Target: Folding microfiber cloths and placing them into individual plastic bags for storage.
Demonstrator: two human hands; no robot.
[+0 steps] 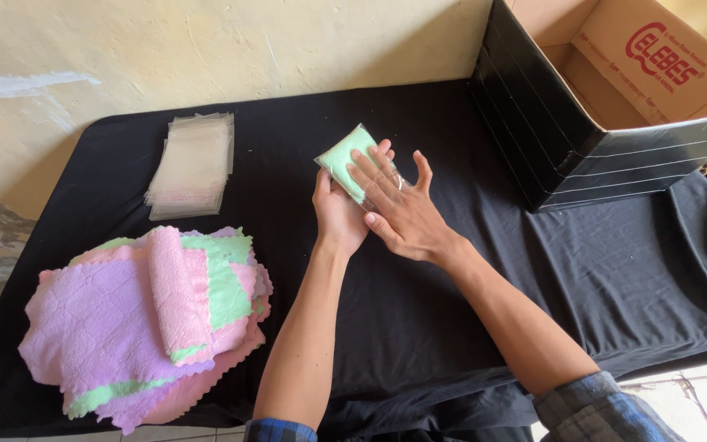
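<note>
My left hand (335,214) holds a folded green cloth in a clear plastic bag (344,155) above the black-covered table (452,311). My right hand (398,209) lies flat on top of the packet with its fingers spread, pressing it against the left palm. Part of the packet is hidden under the right fingers.
A stack of clear plastic bags (191,164) lies at the back left. A pile of pink, purple and green cloths (145,315) sits at the front left, one pink cloth rolled on top. An open cardboard box (615,90) with black sides stands at the back right.
</note>
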